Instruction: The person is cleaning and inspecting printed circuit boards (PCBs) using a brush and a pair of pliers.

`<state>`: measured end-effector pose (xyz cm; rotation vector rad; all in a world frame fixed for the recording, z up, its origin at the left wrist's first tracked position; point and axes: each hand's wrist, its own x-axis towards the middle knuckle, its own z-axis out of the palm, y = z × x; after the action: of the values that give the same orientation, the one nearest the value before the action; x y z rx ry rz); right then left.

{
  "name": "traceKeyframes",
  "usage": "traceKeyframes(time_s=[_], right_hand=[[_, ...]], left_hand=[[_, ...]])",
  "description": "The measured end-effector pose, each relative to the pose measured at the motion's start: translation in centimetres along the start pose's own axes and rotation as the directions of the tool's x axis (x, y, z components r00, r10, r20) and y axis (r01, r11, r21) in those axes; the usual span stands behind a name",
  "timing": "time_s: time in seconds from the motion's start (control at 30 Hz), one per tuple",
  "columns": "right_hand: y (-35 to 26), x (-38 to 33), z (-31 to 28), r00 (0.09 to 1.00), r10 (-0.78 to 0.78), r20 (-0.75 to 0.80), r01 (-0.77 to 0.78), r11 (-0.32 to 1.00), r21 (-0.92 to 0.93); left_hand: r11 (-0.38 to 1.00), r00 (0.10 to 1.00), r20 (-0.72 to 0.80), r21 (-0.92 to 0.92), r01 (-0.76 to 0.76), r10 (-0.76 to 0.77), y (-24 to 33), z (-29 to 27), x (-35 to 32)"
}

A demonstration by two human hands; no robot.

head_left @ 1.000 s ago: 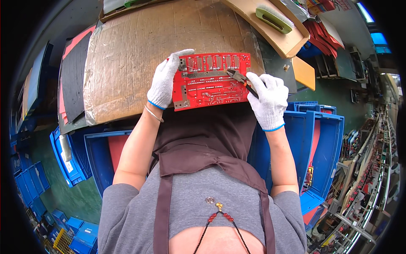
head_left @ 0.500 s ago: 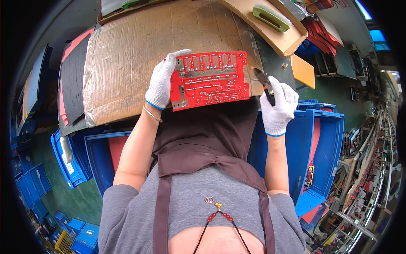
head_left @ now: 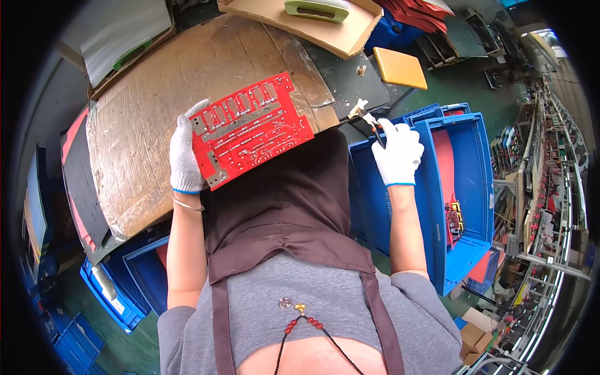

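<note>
My left hand (head_left: 186, 156), in a white knit glove, grips the left edge of a red circuit board (head_left: 253, 134). The board is tilted, its right end raised toward the far side, with solder joints and bare metal strips facing up. To the right of the board, my gloved right hand (head_left: 399, 153) is closed around a pair of cutting pliers (head_left: 379, 132) with dark handles. Their jaws point toward the table's right edge, apart from the board. By the jaws is a small whitish scrap (head_left: 357, 108); whether the pliers touch it cannot be made out.
Brown cardboard (head_left: 156, 81) covers the worktable under the board. Beyond it stands a cardboard tray (head_left: 269, 11) with a green-backed brush (head_left: 317, 9). A yellow block (head_left: 400, 69) lies at the far right. Blue crates (head_left: 431, 187) stand right of my lap, one holding a board.
My right hand with the pliers has moved away from the circuit board toward the table's right edge. The board has tilted anticlockwise in my left hand, and the whole view has turned.
</note>
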<state>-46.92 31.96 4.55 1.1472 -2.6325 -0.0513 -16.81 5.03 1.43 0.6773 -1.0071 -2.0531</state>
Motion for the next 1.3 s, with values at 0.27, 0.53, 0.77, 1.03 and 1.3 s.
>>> traceKeyframes(time_s=[0.27, 0.53, 0.77, 1.03, 1.3], right_hand=[[-0.2, 1.0, -1.0, 0.998, 0.044, 0.035, -0.037, 0.981, -0.188], [-0.7, -1.2, 0.6, 0.988, -0.029, 0.152, 0.002, 0.985, 0.174], [-3.7, -1.4, -3.9, 0.991, -0.109, 0.071, 0.059, 0.862, 0.504], [-11.9, 0.4, -7.4, 0.895, -0.418, -0.154, 0.445, 0.841, 0.307], [-13.7, 0.2, -6.7, 0.919, -0.379, -0.106, 0.394, 0.889, 0.234]], left_hand=[[1.0, 1.0, -0.026, -0.001, 0.0, 0.0, 0.0, -0.6, -0.1], [1.0, 1.0, 0.001, -0.009, 0.004, -0.004, -0.1, -0.4, 0.3], [0.999, 1.0, 0.004, 0.019, -0.027, 0.027, -0.2, -0.4, 0.0], [0.994, 0.998, 0.047, 0.095, -0.051, 0.047, -0.3, -1.5, 0.2], [0.991, 0.998, 0.04, 0.121, -0.051, 0.047, 0.2, -0.9, -0.2]])
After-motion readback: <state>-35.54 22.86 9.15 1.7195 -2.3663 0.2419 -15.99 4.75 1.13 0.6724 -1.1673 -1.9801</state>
